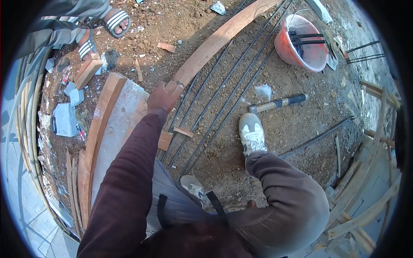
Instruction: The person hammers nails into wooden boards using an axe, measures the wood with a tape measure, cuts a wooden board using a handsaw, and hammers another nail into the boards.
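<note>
My left hand [164, 98], at the end of a dark maroon sleeve, is closed around the near end of a long wooden plank [221, 36]. The plank runs up and right toward the top edge of the view and looks curved through the lens. Beneath it, several thin steel rods [223, 86] lie side by side on the soil. Close to my left hand is a wooden panel [118, 116] with a pale, stained face and a thick wooden edge. My right hand does not show.
A hammer [279, 103] lies by my shoe [251, 134]. Farther up stands a pink tub [282, 45] holding dark tools. Another person's sandalled foot [117, 22] is at upper left. Concrete blocks [65, 120] lie left; wooden strips [365, 215] are piled at lower right.
</note>
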Tool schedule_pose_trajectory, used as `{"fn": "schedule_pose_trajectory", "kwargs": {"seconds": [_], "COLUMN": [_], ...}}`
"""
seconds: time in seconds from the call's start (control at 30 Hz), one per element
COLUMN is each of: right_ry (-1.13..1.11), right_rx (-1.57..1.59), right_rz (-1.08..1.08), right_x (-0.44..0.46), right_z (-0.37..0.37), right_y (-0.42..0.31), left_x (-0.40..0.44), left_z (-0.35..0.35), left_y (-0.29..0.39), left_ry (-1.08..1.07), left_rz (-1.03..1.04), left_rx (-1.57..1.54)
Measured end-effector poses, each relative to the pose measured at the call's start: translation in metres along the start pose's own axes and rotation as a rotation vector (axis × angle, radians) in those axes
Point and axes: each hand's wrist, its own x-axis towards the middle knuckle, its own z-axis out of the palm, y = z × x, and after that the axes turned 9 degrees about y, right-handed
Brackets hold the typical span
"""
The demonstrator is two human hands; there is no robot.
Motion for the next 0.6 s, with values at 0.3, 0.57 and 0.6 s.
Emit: {"fn": "schedule_pose_trajectory", "kwargs": {"seconds": [0.3, 0.57, 0.6], "right_ry": [0.284, 0.543, 0.540], "right_rx": [-0.458, -0.119, -0.060], "right_rz": [-0.308, -0.942, -1.058], "right_x": [-0.100, -0.248, -0.243], "right_z": [-0.264, -0.337, -0.325], "right_y": [-0.021, -0.194, -0.211], "left_x": [-0.006, -0.008, -0.007], "left_z": [-0.011, -0.012, -0.007], "left_y": [-0.001, -0.007, -0.009], "left_ry": [0.020, 0.064, 0.067], "left_rz": [0.009, 0.042, 0.038], "left_rx": [-0.077, -0.093, -0.111]}}
